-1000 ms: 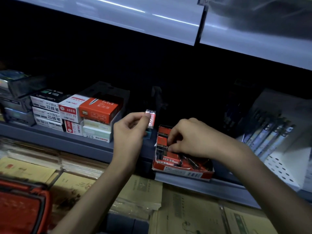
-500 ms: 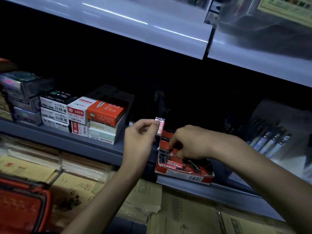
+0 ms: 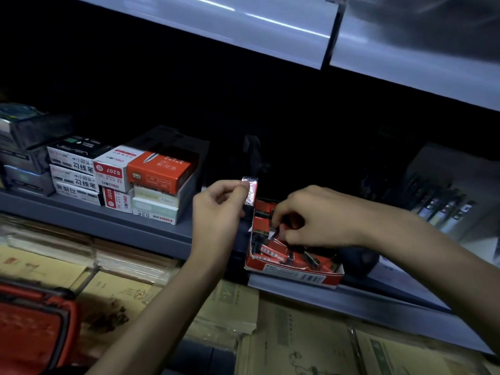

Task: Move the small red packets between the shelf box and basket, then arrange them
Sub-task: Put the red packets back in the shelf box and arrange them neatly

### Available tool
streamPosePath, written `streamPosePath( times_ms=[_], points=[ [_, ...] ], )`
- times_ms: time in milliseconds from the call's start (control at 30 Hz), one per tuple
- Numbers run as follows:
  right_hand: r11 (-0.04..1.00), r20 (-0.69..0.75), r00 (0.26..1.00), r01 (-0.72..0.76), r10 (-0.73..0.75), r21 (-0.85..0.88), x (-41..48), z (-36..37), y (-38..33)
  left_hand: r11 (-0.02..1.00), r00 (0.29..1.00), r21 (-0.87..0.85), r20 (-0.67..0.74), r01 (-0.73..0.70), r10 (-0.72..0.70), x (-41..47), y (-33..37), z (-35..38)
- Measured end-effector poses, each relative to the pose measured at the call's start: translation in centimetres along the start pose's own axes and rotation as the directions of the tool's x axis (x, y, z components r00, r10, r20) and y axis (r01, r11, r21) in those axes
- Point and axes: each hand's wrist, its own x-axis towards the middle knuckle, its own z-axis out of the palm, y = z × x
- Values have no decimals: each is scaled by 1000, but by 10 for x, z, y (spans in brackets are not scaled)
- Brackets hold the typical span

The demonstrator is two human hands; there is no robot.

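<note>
Left hand (image 3: 216,209): thumb and fingers pinch 1 small red packet (image 3: 250,192), held upright just above the left rear corner of the shelf box (image 3: 292,274). The packet has a glossy wrapper with light print too blurred to read.

Right hand (image 3: 319,217): reaches down into the shelf box, with fingers curled and tips among the loose packets (image 3: 273,251) lying there in disorder. Cannot tell whether the fingertips actually grip one.

The shelf box is red card with an open top. It sits at the front edge of the grey shelf (image 3: 108,226), directly under the right hand. A white barcode label runs along its front wall, and the text on it is illegible.

Left of the left hand is a stack of stationery boxes, their print upside down. An orange box (image 3: 159,171) reads "deli". A white-and-red box (image 3: 113,169) reads "deli" and "S207". A pale box (image 3: 157,212) at the bottom reads "0.5".

Right of the right hand, a rack of pens (image 3: 443,209) stands in shadow.

Below the left forearm, well apart from both hands, is the red basket (image 3: 32,328). Brown envelopes (image 3: 297,347) lie on the level under the shelf.
</note>
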Motion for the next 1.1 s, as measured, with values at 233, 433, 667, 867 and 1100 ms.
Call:
streamPosePath(
  times_ms=[233, 433, 667, 867, 1100],
  points=[
    [967, -145, 986, -39, 78, 251, -22, 6, 14, 996, 996, 9, 33, -88, 88, -3, 4, -2],
    [733, -360, 902, 76, 238, 676, -28, 23, 19, 984, 981, 61, 116, -166, 158, -12, 13, -4],
    [544, -446, 830, 215, 337, 811, -22, 23, 11, 989, 973, 19, 182, -147, 141, -12, 16, -2],
    [423, -435, 826, 272, 358, 865, -20, 19, 5, 991, 981, -98, 158, -97, 111, -9, 13, 0],
    [598, -458, 801, 162, 385, 785, -19, 20, 10, 993, 993, -96, 97, -61, 71, -6, 8, 0]
  ],
)
